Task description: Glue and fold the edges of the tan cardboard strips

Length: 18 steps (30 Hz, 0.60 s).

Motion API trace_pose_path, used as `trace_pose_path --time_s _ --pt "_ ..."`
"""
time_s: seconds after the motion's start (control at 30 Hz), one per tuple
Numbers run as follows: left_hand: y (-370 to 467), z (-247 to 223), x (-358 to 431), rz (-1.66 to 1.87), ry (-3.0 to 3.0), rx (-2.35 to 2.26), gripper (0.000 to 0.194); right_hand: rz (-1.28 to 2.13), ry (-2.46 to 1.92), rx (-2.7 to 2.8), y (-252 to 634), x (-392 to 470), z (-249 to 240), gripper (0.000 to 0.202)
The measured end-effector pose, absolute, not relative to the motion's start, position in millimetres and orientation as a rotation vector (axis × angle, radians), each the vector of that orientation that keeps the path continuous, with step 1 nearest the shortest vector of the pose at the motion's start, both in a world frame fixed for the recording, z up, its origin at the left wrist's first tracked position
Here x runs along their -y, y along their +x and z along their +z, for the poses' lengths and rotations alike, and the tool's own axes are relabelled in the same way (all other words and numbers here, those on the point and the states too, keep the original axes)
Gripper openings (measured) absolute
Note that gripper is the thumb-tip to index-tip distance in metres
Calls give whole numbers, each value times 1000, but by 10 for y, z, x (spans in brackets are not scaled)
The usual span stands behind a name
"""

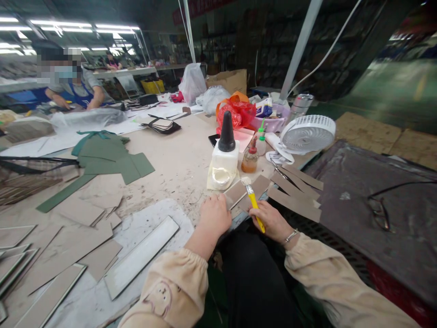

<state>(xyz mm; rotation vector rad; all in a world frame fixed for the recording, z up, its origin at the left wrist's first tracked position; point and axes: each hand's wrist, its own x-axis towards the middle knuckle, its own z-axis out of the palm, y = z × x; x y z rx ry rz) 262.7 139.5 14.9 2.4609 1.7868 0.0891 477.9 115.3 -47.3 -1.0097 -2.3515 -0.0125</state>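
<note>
My right hand point(271, 221) is closed around the yellow handle of a flat paintbrush point(251, 198), whose pale bristles point away from me. The bristles are over taupe strips point(257, 191) near the table's front edge. My left hand point(214, 213) lies palm down with its fingers curled over the near end of a light-edged strip point(237, 193); the fingertips are partly hidden. Just beyond it stands a white container point(225, 157) with a black cone-shaped top and a whitish opening at its front. A bottle of amber liquid point(250, 161) with a red cap stands to its right.
A white-coated panel point(141, 257) lies on white sheeting to the left. Green pieces point(107, 155) and taupe pieces point(85, 241) cover the left side. More strips point(295, 193) overhang the right edge. A small white fan point(307, 133) stands behind. Across the table sits a co-worker point(80, 91).
</note>
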Motion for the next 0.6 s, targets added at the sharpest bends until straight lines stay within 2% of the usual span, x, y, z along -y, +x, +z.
trace_pose_path --time_s 0.13,0.23,0.37,0.6 --pt "2665 162 -1354 136 2469 -1838 36 31 -1007 2400 4818 -1148 -434 27" --pt "2710 182 -1310 243 2620 -1636 39 46 -995 2385 4838 -1130 -412 24" --pt "2846 167 -1279 276 2747 -1288 26 18 -987 2308 4836 -1092 -394 19" --pt "3101 78 -1305 200 2736 -1306 25 -6 -1037 2167 4868 -1053 -402 20"
